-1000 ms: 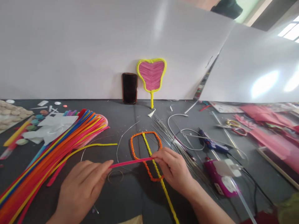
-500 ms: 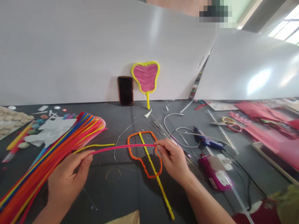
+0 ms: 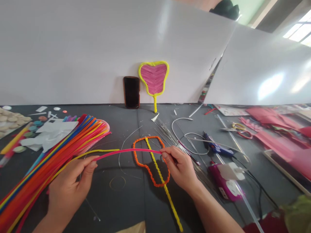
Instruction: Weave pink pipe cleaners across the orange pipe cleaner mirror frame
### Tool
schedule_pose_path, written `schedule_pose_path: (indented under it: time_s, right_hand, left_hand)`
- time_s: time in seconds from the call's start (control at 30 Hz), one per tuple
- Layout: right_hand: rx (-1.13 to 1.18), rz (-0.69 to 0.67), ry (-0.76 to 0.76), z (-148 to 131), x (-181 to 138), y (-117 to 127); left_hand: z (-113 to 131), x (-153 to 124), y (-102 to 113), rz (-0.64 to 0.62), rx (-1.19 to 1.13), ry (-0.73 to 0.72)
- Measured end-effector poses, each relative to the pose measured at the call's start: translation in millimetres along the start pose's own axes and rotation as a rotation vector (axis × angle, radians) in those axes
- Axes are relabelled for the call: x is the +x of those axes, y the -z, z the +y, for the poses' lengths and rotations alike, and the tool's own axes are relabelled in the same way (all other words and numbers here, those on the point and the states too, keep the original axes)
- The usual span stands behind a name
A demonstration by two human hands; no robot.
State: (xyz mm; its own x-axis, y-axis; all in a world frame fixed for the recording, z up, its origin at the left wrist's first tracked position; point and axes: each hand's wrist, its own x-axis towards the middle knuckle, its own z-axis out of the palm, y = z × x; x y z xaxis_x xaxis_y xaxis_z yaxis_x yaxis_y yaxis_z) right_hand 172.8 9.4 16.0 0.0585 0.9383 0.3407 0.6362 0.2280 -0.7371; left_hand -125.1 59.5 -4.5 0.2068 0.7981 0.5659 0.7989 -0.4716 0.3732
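A pink pipe cleaner (image 3: 131, 150) stretches between my hands in a slight upward bow. My left hand (image 3: 73, 184) pinches its left end, close beside the bundle of colourful pipe cleaners (image 3: 60, 152). The right end sits between thumb and fingers of my right hand (image 3: 179, 168). Beneath it on the table lies a twisted orange pipe-cleaner outline (image 3: 147, 169), with a twisted yellow pipe-cleaner stem (image 3: 170, 194) running down its middle and out past its lower edge. Against the white board leans a finished-looking fan shape (image 3: 154, 79), pink inside with a yellow rim and handle.
A phone (image 3: 131, 92) leans beside the fan shape. Thin metal wires (image 3: 167, 132), a blue glue gun (image 3: 217, 145), a magenta power block (image 3: 224, 186) and scissors (image 3: 236, 129) lie to the right. White scraps (image 3: 53, 132) lie at left. The white board (image 3: 97, 51) stands behind.
The pink pipe cleaner now bows upward a little more than before. Both hands keep their grip and have hardly moved; the view has shifted slightly.
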Motion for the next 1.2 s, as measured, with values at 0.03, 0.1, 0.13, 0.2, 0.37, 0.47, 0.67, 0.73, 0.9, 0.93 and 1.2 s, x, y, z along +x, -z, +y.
schedule_pose_path:
  time_s: [0.03,0.1,0.13,0.2,0.37,0.47,0.67,0.73,0.9,0.93,1.2]
  right_hand:
    - [-0.003,0.001,-0.002,0.5,0.2,-0.1]
    - [-0.009,0.004,-0.002,1.1,0.6,-0.4]
    - [-0.011,0.005,-0.001,1.1,0.8,-0.5]
    - [-0.012,0.005,0.005,1.0,1.1,-0.7]
    - [0.011,0.011,0.031,1.2,1.9,-0.9]
    - [0.023,0.02,0.046,1.5,2.6,-0.8]
    - [0.039,0.008,0.072,-1.3,3.6,-2.2]
    - [0.042,0.0,0.093,-1.9,3.6,-3.2]
    - [0.02,-0.002,0.097,-1.9,5.0,-2.2]
    - [0.003,-0.006,0.081,-1.4,5.7,-1.3]
    - [-0.293,-0.017,0.046,13.8,13.3,11.8]
  left_hand:
    - [-0.5,0.3,0.2,0.001,0.0,0.003]
    - [-1.1,1.1,0.4,-0.003,0.003,0.007]
    - [-1.1,1.5,0.5,-0.002,0.005,0.013]
    - [-1.0,2.2,0.5,-0.003,0.01,0.031]
    - [-5.4,3.5,-2.5,0.0,0.068,0.075]
    - [-12.9,3.9,-6.1,0.022,0.103,0.077]
    - [-23.4,8.8,-6.3,0.034,0.117,0.053]
    - [-23.3,11.1,-5.1,0.057,0.154,0.047]
    - [-20.0,12.5,-4.8,0.096,0.189,-0.019]
    - [-19.6,12.1,-4.7,0.086,0.192,-0.029]
    - [-1.0,11.2,-2.1,-0.007,0.127,-0.111]
